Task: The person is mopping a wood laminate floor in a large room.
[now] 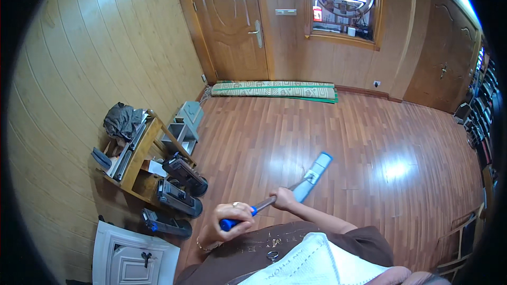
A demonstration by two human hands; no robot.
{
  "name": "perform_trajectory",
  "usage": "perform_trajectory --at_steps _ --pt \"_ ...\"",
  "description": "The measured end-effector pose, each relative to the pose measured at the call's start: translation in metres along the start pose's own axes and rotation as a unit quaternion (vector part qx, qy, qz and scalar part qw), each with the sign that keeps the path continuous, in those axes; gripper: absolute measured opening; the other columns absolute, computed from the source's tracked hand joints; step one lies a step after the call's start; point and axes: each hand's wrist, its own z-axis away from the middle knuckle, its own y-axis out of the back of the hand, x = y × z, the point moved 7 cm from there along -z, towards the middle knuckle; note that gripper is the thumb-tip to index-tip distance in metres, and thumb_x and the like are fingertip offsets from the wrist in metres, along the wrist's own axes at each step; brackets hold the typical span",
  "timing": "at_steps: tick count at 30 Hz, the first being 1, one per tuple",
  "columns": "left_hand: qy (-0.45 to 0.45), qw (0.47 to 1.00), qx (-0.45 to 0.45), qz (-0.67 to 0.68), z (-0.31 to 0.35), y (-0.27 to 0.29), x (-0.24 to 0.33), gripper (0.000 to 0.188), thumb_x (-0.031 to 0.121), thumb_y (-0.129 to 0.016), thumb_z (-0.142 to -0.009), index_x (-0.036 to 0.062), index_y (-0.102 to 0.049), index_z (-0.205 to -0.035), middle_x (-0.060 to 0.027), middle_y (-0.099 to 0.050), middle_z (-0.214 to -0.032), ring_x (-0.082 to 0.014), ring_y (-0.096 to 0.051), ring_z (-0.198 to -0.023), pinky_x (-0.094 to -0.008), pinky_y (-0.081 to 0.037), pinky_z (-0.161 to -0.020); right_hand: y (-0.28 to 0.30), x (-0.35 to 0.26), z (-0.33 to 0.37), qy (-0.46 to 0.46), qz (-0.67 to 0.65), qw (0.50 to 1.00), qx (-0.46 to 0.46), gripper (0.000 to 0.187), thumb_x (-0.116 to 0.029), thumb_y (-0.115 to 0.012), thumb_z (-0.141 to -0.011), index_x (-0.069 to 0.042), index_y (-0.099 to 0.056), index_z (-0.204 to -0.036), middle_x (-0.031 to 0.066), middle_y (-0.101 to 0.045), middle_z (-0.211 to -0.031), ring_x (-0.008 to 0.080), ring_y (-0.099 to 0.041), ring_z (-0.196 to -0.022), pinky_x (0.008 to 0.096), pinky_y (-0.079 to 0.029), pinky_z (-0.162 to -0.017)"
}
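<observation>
A flat mop (318, 171) with a pale blue-grey pad and blue edging reaches out over the wood floor, its head slanting to the right. My left hand (231, 218), with a ring and a bracelet, is wrapped round the blue grip at the upper end of the handle. Further down, my right hand (284, 199) closes on the brownish pole near the mop head. The pad appears to lie flat on the floorboards (348, 148). A white cloth (311, 264) hangs over my brown shirt at the bottom.
To the left, a wooden shelf (138, 153) carries a dark bag (124, 120); several black devices (179, 198) stand beside it. A white panelled cabinet (136, 258) is at lower left. A rolled mat (274, 91) lies by the far wall and door (229, 21). Racks (481, 121) line the right.
</observation>
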Motion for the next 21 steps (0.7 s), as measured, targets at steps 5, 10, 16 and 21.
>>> perform_trajectory --at_steps 5,10,16,21 --pt "-0.029 0.991 0.010 -0.130 -0.038 -0.001 0.018 0.009 0.009 -0.074 -0.070 0.0037 -0.068 -0.074 -0.0079 -0.064 -0.066 -0.0244 -0.065 -0.068 -0.0360 -0.052 -0.073 -0.011 -0.028 -0.057 0.122 -0.033 0.991 -0.055 0.016 -0.029 -0.065 -0.071 -0.014 -0.066 -0.079 0.0139 -0.066 -0.081 0.0336 -0.064 -0.081 0.0479 -0.051 -0.067" --pt "-0.066 0.984 -0.042 -0.160 -0.072 -0.025 0.005 0.018 0.016 -0.081 -0.068 0.0054 -0.067 -0.073 -0.0080 -0.063 -0.065 -0.0238 -0.063 -0.064 -0.0346 -0.051 -0.068 -0.020 -0.031 -0.095 0.199 -0.112 0.967 -0.113 0.018 -0.027 -0.064 -0.069 -0.011 -0.065 -0.076 0.0159 -0.064 -0.076 0.0358 -0.063 -0.077 0.0462 -0.050 -0.065" --pt "0.004 0.973 -0.094 -0.210 -0.094 -0.054 -0.035 0.018 0.019 -0.080 -0.070 0.0066 -0.067 -0.072 -0.0090 -0.061 -0.067 -0.0246 -0.060 -0.065 -0.0347 -0.047 -0.063 -0.019 -0.014 -0.109 0.227 -0.190 0.942 -0.159 0.023 -0.031 -0.071 -0.073 -0.008 -0.066 -0.073 0.0135 -0.064 -0.073 0.0317 -0.064 -0.073 0.0404 -0.049 -0.062" --pt "-0.020 0.972 -0.148 -0.184 -0.125 -0.067 -0.042 0.019 0.020 -0.080 -0.070 0.0070 -0.066 -0.071 -0.0071 -0.060 -0.067 -0.0243 -0.060 -0.065 -0.0349 -0.047 -0.061 0.010 0.008 -0.108 0.210 -0.197 0.957 -0.043 0.024 -0.030 -0.069 -0.076 -0.007 -0.065 -0.072 0.0131 -0.064 -0.077 0.0320 -0.064 -0.077 0.0414 -0.051 -0.065"
